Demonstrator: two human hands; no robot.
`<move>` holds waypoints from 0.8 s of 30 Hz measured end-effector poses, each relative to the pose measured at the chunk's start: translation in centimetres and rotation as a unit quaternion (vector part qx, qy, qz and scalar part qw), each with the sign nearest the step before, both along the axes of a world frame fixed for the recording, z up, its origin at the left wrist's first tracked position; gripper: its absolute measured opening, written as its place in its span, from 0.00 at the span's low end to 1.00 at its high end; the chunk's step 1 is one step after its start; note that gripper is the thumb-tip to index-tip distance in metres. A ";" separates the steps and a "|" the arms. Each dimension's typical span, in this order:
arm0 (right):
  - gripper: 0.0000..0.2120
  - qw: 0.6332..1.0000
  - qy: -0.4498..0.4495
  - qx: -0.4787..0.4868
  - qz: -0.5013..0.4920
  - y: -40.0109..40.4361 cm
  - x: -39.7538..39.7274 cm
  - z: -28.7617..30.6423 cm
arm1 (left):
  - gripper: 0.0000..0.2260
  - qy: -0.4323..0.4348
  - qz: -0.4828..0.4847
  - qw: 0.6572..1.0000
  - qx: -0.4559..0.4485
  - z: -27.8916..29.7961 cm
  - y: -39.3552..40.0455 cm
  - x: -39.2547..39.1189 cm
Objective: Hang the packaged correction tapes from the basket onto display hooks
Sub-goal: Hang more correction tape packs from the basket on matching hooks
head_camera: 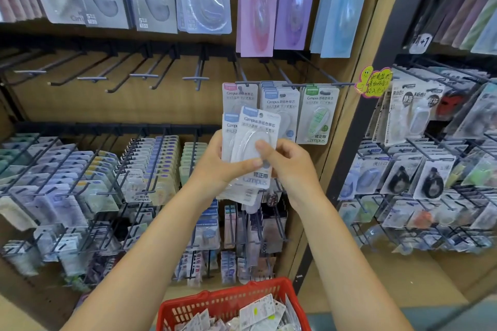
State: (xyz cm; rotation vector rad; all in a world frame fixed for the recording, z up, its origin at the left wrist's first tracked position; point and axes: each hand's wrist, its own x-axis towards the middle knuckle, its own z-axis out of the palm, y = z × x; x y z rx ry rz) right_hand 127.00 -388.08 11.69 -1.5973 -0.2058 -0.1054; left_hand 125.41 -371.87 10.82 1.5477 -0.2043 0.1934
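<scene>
We grip a fan of packs (250,142) in our left hand (220,166) while our right hand (287,161) pinches the front one, held before the hooks (293,85), above the basket (231,301) of more packs.

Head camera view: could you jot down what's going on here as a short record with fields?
setting: stationery shop display wall
hands: left hand and right hand together hold a small stack of Campus correction tape packs
basket: red basket below, holding more packs
bare hooks: row of bare hooks at upper left
stocked hook: green Campus pack hanging just right of the hands
sign: yellow-green handwritten tag
</scene>
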 end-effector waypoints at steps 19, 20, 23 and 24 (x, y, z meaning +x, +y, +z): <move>0.10 0.996 -0.053 0.047 -0.047 -2.4 3.9 1.0 | 0.23 0.036 0.049 0.987 -0.146 0.6 1.1 1.0; 0.11 0.996 -0.054 0.045 -0.050 -2.3 4.0 1.1 | 0.23 0.038 0.048 0.987 -0.148 0.7 1.1 1.0; 0.12 0.996 -0.049 0.043 -0.058 -2.2 4.4 0.9 | 0.24 0.039 0.040 0.986 -0.154 0.5 1.2 1.0; 0.12 0.996 -0.046 0.043 -0.061 -2.2 4.4 0.8 | 0.24 0.039 0.040 0.986 -0.156 0.4 1.1 1.0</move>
